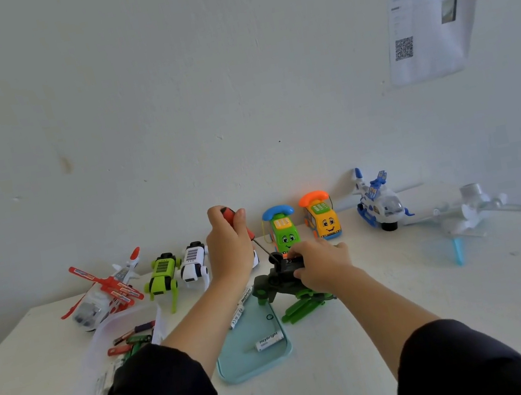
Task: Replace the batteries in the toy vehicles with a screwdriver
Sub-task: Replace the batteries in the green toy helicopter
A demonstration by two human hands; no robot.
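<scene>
Screwdriver at work on the green-and-black toy

Left hand [229,248] grips the red-handled screwdriver [247,232], tip on the green-and-black toy [284,283] steadied by the grasping right hand [322,268]. Batteries [269,340] wait on the blue tray [247,366] beside it. Other toys look untouched; most work likely remains.

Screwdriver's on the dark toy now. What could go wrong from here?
The screwdriver meets the dark green toy at a slant, so the tip may slip out of the screw. The right hand holds the toy right beside the tip, so a slip could jab its fingers. A freed screw could roll away unless dropped in the blue tray, where a battery lies.
</scene>
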